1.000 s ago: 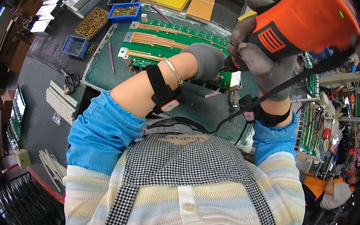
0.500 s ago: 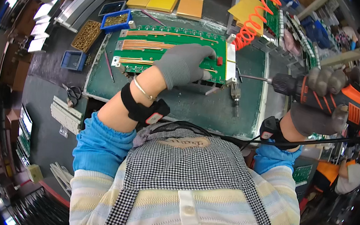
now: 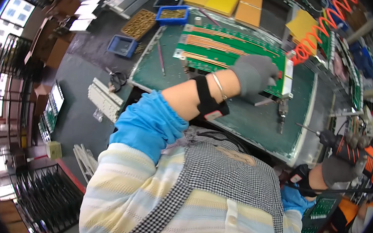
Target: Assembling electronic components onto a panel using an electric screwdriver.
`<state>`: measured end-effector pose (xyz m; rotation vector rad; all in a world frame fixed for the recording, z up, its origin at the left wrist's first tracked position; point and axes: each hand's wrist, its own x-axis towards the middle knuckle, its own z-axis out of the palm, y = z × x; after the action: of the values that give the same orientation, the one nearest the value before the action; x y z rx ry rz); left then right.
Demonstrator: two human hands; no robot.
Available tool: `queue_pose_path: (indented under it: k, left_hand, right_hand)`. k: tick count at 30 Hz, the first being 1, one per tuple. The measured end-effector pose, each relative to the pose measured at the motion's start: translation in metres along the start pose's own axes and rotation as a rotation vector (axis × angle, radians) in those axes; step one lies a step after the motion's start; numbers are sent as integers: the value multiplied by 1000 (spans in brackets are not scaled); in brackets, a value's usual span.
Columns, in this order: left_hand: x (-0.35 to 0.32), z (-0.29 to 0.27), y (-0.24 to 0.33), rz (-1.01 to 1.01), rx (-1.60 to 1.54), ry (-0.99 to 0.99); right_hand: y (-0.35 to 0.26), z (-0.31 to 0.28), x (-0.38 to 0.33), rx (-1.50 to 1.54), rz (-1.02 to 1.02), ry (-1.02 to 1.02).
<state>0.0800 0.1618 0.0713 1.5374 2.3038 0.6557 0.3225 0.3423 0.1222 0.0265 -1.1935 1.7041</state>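
Your right hand (image 3: 343, 165) is wrapped tight around the orange power screwdriver (image 3: 355, 152), its bit pointing left and slightly far toward the green circuit board (image 3: 229, 53). That board lies far-left of the tool, long axis running left to right on the green mat (image 3: 258, 124). Your gloved left hand (image 3: 254, 73) presses flat on the board's right end, nearer to it than the tool.

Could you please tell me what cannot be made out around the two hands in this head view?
- Circuit board: the part under the gloved left hand is hidden.
- Orange power screwdriver: its body blurs into the dark fisheye rim; the right hand covers its grip.
- Blue bin: contents too small to identify.
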Motion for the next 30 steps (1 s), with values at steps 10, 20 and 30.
queue_pose_path:
  k: [10,20,30]
  left_hand:
    - [-91,49,-64,-185,-882,-456]
    - [-178,78,-136,-629,-1910,87]
    - [-204,23,-109,-423,-1765,359]
  right_hand:
    - [9,21,-6,-209,205,-251]
    - [36,63,3,-33,208,-108]
    - [180,179,-23,70,351,-276]
